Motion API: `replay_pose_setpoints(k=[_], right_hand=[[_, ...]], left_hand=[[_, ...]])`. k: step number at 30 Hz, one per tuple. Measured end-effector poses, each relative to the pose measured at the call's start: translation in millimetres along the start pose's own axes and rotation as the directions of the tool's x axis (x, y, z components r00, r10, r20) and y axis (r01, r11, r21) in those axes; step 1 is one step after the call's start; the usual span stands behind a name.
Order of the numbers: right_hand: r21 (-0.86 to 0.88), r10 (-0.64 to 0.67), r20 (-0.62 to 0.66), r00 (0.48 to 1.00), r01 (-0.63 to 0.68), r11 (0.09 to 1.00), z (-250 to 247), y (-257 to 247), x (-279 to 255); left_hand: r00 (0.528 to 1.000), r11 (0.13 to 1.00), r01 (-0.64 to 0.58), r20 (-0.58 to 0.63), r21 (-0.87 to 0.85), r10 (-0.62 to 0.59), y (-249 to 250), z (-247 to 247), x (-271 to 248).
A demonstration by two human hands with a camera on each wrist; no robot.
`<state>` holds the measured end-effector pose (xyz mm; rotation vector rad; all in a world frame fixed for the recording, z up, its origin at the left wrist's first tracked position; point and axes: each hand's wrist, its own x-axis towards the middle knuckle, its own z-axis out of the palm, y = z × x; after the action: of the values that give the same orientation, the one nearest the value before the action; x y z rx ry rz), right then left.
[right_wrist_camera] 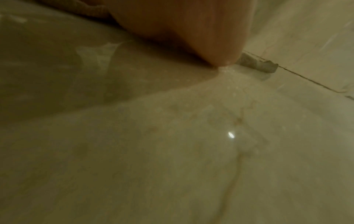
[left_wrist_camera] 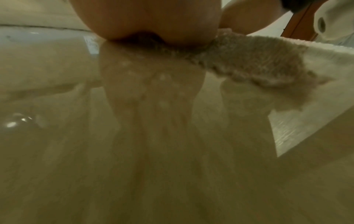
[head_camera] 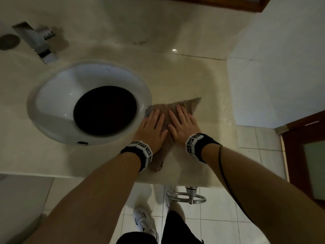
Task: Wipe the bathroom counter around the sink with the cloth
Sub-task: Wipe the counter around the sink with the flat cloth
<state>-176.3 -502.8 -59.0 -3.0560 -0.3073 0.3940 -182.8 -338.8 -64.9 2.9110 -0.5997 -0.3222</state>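
Observation:
A tan-grey cloth [head_camera: 190,103] lies flat on the cream counter [head_camera: 207,81], just right of the round white sink [head_camera: 88,103]. My left hand [head_camera: 153,127] presses on the cloth's left part with straight fingers, close to the sink rim. Beside it my right hand [head_camera: 182,124] presses the cloth's right part, palm down, fingers spread. In the left wrist view the heel of the left hand [left_wrist_camera: 149,19] bears on the fuzzy cloth [left_wrist_camera: 254,63]. The right wrist view shows the edge of the right hand [right_wrist_camera: 201,30] touching the glossy counter [right_wrist_camera: 191,151].
A chrome tap [head_camera: 37,42] stands behind the sink at the back left. A white wall [head_camera: 281,59] bounds the counter on the right, with a wooden door frame [head_camera: 299,138] beyond. A metal towel ring [head_camera: 186,198] hangs below the counter's front edge, above the tiled floor [head_camera: 228,217].

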Motion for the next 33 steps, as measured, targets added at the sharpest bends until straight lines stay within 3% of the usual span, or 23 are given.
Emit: replay_pose_setpoints(k=[12,21,27,33], right_hand=[[0.027,-0.043,-0.075,0.996,0.045,0.999,-27,52,110],[0.079,-0.074,-0.123,0.990,0.084,0.993,-52,125,201],[0.098,-0.034,-0.130,0.991,0.047,0.994,-54,171,207],[0.127,0.051,-0.237,0.970,-0.022,0.992,-43,222,181]], left_hand=[[0.998,0.999,0.038,-0.041,0.004,-0.038,-11,-20,123],[0.995,0.997,0.073,-0.071,0.014,-0.072,4,-39,238],[0.999,1.000,0.000,-0.044,-0.002,0.000,30,-43,275],[0.996,0.995,-0.092,-0.023,-0.026,0.092,81,-33,291]])
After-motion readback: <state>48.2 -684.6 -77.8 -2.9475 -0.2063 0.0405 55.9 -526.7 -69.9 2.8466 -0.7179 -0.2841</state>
